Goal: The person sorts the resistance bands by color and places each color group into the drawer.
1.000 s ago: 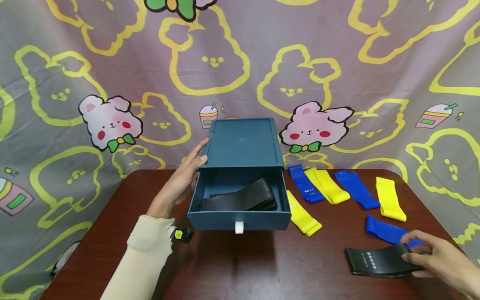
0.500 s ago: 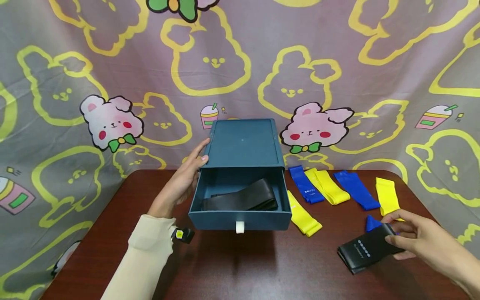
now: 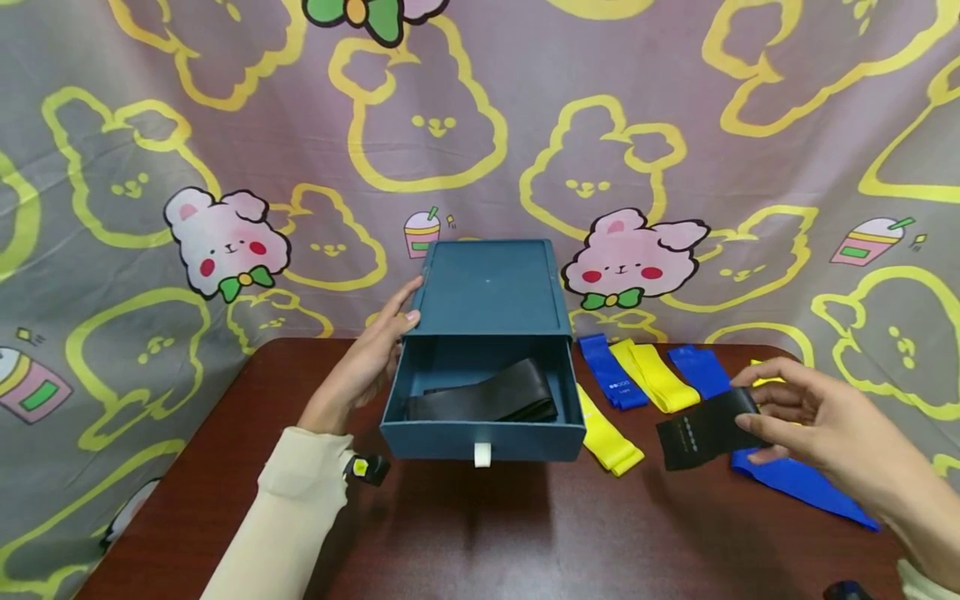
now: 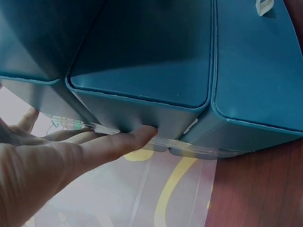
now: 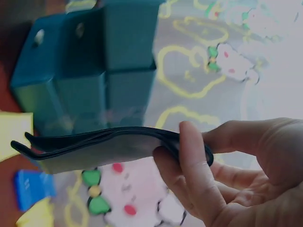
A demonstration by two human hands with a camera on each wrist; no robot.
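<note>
i see right hand (image 3: pixel 832 425) at four o'clock, thumb and fingers closed, pinching one end of black band (image 3: pixel 705 432), held above table (image 3: pixel 600 542), far end toward eight. left hand (image 3: pixel 367 358) at eight, fingers extended, resting on nine-o'clock side of box (image 3: pixel 487 287). drawer (image 3: pixel 532 444) stands out toward six, other band (image 3: pixel 483 397) inside. yellow bands (image 3: pixel 611 442), blue bands (image 3: pixel 806 492) between three and four. table dark red-brown; cartoon-print curtain (image 3: pixel 637 58) at twelve.

The right fingers (image 3: pixel 780 430) hide part of 1 blue band (image 3: pixel 798 486).
</note>
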